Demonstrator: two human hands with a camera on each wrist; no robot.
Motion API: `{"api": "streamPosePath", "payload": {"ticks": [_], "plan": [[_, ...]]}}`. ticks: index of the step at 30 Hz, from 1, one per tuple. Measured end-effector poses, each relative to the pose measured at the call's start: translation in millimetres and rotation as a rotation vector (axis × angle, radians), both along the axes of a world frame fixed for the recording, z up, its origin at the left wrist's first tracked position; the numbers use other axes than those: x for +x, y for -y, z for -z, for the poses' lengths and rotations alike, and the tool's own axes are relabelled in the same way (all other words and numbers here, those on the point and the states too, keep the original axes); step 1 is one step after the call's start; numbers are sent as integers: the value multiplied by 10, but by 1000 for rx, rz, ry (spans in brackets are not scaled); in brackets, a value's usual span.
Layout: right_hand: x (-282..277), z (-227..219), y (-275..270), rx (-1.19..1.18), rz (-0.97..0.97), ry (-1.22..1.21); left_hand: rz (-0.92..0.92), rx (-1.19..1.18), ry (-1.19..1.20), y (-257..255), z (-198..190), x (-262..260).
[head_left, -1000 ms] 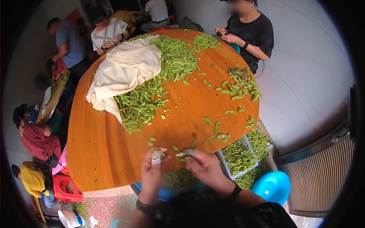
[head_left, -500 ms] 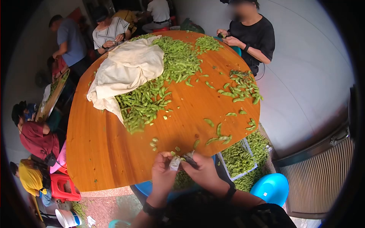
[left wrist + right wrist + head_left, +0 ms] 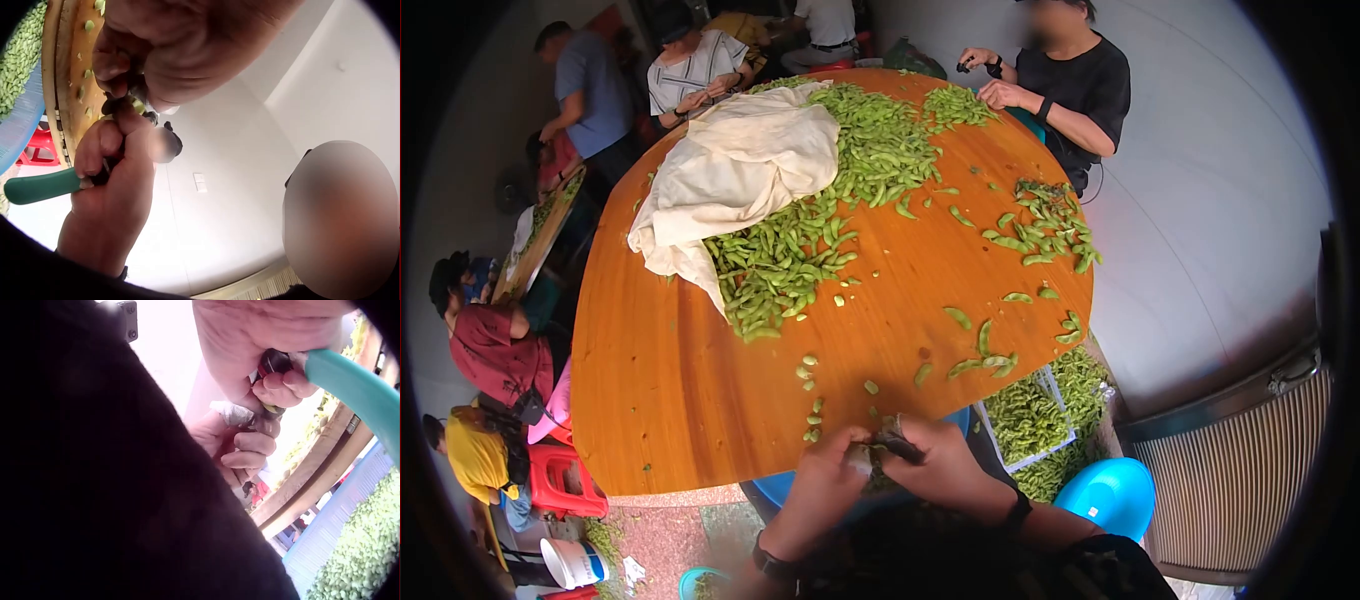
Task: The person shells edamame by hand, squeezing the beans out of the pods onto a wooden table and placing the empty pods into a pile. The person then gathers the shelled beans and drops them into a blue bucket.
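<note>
Both hands meet at the near edge of the wooden table (image 3: 660, 400). My left hand (image 3: 825, 485) pinches a green soybean pod (image 3: 138, 105), mostly hidden by fingers; a white wrap (image 3: 232, 413) covers its thumb. My right hand (image 3: 950, 465) grips a tool with a curved green handle (image 3: 44, 186), its working end hidden among the fingertips at the pod. Dark wrapping (image 3: 900, 445) shows at the right thumb. Several shelled beans (image 3: 813, 420) lie on the table just beyond the left hand.
A pod heap (image 3: 785, 255) lies partly under a cream cloth (image 3: 740, 165). Loose pods (image 3: 985, 350) are to the right. Below the edge are a blue basin (image 3: 775, 487) under my hands, a pod-filled crate (image 3: 1055, 375) and a blue bowl (image 3: 1115, 490). A person (image 3: 1080, 90) sits across.
My hands were apart and have come together, the left moving right toward the right hand. More shelled beans now lie on the table near the left hand. The person across has parted their hands.
</note>
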State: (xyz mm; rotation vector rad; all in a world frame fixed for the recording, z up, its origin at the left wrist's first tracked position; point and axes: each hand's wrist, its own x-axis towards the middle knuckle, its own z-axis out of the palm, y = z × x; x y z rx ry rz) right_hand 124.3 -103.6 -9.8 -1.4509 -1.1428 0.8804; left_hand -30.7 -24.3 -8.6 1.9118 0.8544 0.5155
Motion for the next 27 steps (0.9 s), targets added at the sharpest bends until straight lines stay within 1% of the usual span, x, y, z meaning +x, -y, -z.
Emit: {"api": "streamPosePath", "payload": {"ticks": [2, 4, 5, 6, 7, 8, 9, 10, 11, 12, 13, 14, 15, 16, 18, 19, 20, 21, 22, 23, 25, 26, 27], "plan": [[35, 5, -9, 7, 37, -16, -8, -21, 25, -3, -6, 3], [138, 44, -29, 24, 138, -36, 59, -206, 33, 0, -134, -18], [266, 145, -35, 38, 199, -62, 60, -209, 30, -3, -164, -49], [460, 158, -51, 77, 321, 91, 18, -98, -6, -17, -191, -91], [635, 78, -50, 45, 417, 84, -24, 16, -42, -50, -209, -131], [827, 86, -60, 90, 494, 169, -24, 17, -43, -113, -198, -179], [930, -110, -25, 19, 540, 361, -17, 175, -64, -197, -164, -235], [1053, 8, -58, 121, 589, 340, -10, 335, -84, -271, -135, -283], [1098, 27, -37, 97, 598, 389, -50, 348, -176, -328, -118, -315], [1107, -14, -46, 74, 607, 437, -55, 356, -175, -378, -84, -276], [1106, 8, -65, 83, 605, 435, -176, 455, -151, -444, -34, -214], [1092, 74, -78, 74, 531, 448, -298, 553, -126, -518, 47, -167], [1079, 149, -101, 67, 459, 462, -334, 641, -135, -634, 205, -141], [1074, 236, -147, 49, 472, 624, -361, 647, -158, -667, 228, -80], [1063, 241, -178, -5, 513, 594, -279, 578, -55, -667, 221, 39], [1064, 241, -187, 8, 516, 593, -226, 441, -17, -616, 215, 110], [1070, 237, -194, 63, 527, 538, -152, 434, -35, -567, 211, 172], [1077, 233, -199, 115, 534, 483, -33, 478, -40, -514, 103, 232], [1085, 228, -203, 125, 532, 483, 84, 521, -47, -491, -1, 273], [1089, 228, -196, 110, 525, 473, 80, 527, -46, -552, -40, 293], [1082, 223, -175, 95, 518, 463, -7, 538, -176, -721, -142, 320], [1080, 212, -170, 77, 520, 444, -111, 593, -138, -844, -158, 370], [1080, 200, -170, 61, 525, 424, -138, 654, -128, -999, -164, 419]]}}
